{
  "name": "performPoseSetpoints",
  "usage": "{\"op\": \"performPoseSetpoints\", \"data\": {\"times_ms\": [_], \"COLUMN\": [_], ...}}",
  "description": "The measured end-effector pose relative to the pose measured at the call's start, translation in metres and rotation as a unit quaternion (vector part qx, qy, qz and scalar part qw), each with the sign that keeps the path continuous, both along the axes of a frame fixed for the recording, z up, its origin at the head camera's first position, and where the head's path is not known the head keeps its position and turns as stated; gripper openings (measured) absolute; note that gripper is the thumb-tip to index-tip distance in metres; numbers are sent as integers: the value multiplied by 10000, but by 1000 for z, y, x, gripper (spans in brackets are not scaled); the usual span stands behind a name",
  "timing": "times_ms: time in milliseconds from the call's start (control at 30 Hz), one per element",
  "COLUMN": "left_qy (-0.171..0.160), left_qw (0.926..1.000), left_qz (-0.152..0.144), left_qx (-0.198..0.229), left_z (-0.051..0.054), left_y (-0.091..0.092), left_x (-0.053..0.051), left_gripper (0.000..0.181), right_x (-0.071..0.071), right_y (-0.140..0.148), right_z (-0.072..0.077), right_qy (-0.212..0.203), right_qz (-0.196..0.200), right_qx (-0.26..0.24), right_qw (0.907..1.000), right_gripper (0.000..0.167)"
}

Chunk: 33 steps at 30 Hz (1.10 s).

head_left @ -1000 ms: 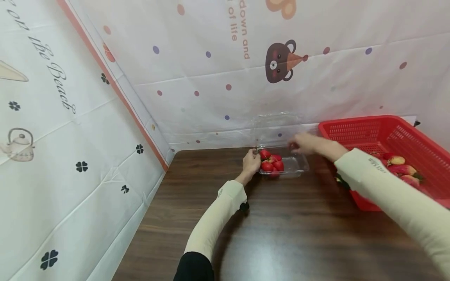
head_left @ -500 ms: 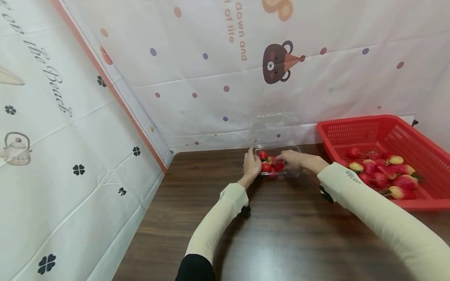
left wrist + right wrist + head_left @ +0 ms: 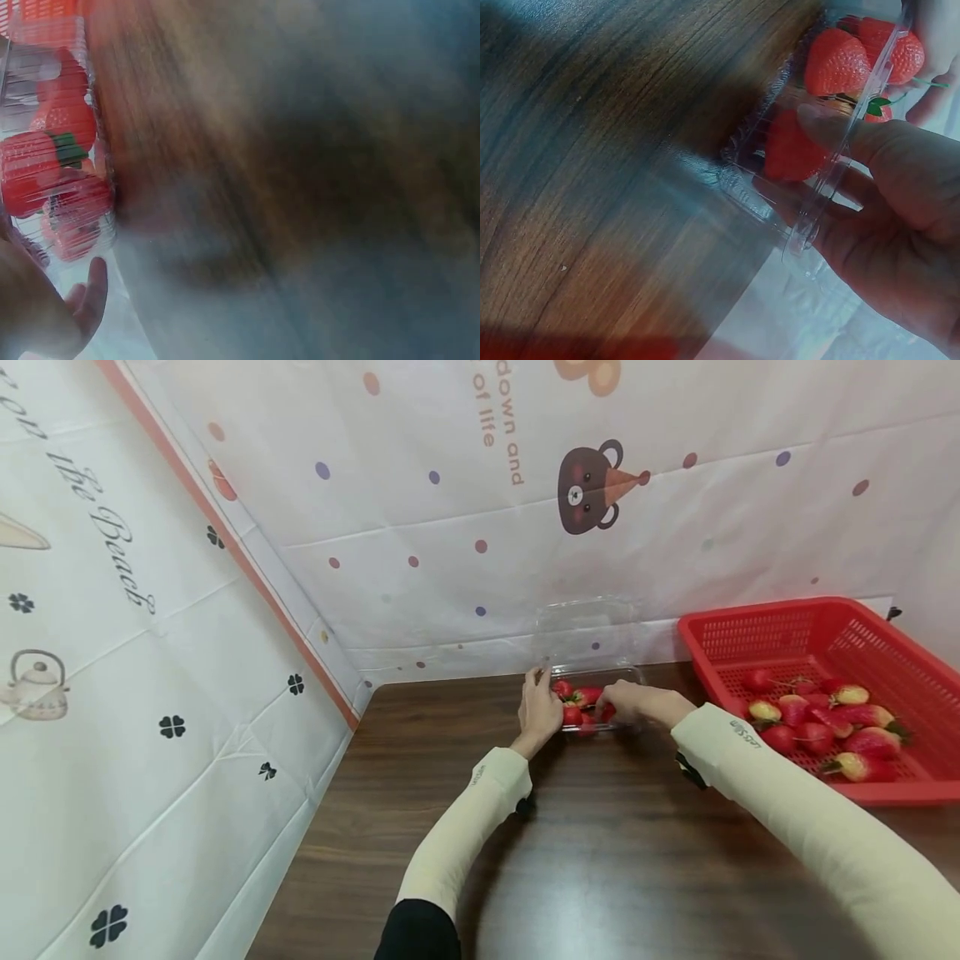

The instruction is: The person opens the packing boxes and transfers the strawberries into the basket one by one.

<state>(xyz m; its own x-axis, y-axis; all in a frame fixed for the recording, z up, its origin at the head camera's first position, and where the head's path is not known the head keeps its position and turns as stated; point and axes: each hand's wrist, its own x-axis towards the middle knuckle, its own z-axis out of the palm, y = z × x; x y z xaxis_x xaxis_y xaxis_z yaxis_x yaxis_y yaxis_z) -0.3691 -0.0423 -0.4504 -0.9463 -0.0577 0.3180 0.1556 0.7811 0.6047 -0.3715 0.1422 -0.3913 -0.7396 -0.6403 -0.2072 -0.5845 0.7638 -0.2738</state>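
A clear plastic clamshell box [image 3: 633, 675] sits near the table's back edge, its see-through lid [image 3: 585, 631] raised against the wall covering. Several red strawberries [image 3: 572, 717] fill its left part, pressed close to the clear wall in the left wrist view. My left hand [image 3: 538, 710] holds the box's left end; one finger [image 3: 95, 292] sticks out beside it. Inside the box's right part, my right hand [image 3: 633, 700] pinches a strawberry [image 3: 791, 150] between thumb and fingers. Another strawberry [image 3: 837, 64] with green leaves near it lies beyond the thumb.
On the right stands a red perforated basket [image 3: 757, 618] with several red and yellowish strawberries [image 3: 870, 743] in it. Dark wood-grain tabletop [image 3: 600, 860] spreads in front of the box. A printed white cloth [image 3: 420, 460] hangs behind and to the left.
My right hand has moved left and down from the box's right edge, in among the strawberries. My left hand stays at the box's left end. The basket's strawberries are less covered by the right arm.
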Motion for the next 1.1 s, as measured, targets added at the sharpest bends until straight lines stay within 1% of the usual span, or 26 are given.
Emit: {"op": "performPoseSetpoints", "data": {"times_ms": [100,233,333,467,600,700,800,867,900,967,1000,1067,1100], "left_qy": [-6,14,29,-30,-136,-152,-117,-66,-29,73,111,170,189], "left_qw": [10000,10000,10000,9999,9998,9999,9999,9999,9999,9998,9997,9997,9997], "left_qz": [-11,0,-9,36,29,2,-31,-101,-132,-173,-175,-159,-140], "left_qx": [-13,82,90,89,124,48,3,14,38,99,106,88,66], "left_z": [2,4,5,5,6,6,6,5,5,5,4,3,3], "left_y": [1,3,3,4,5,5,6,5,5,4,4,3,3], "left_x": [0,-1,-2,-2,-2,-1,-2,-2,-3,-4,-4,-5,-5], "left_gripper": [51,47,46,45,47,48,48,48,48,47,47,47,47], "right_x": [-1,-2,-3,-3,-1,-2,-3,-3,-4,-6,-8,-10,-11], "right_y": [0,0,0,-1,-1,1,5,7,8,11,12,15,18], "right_z": [1,1,2,2,2,2,4,8,11,20,25,36,43], "right_qy": [-23,1,177,186,82,76,91,-53,-16,169,338,508,697], "right_qz": [-132,-231,-134,-82,-142,-202,-154,-258,-228,-97,6,79,168], "right_qx": [-6,-11,-6,32,41,0,-47,-111,-122,-164,-201,-286,-318], "right_qw": [9999,9997,9998,9998,9999,9998,9998,9996,9997,9997,9992,9983,9969], "right_gripper": [26,26,22,21,22,22,20,20,21,23,23,27,27]}}
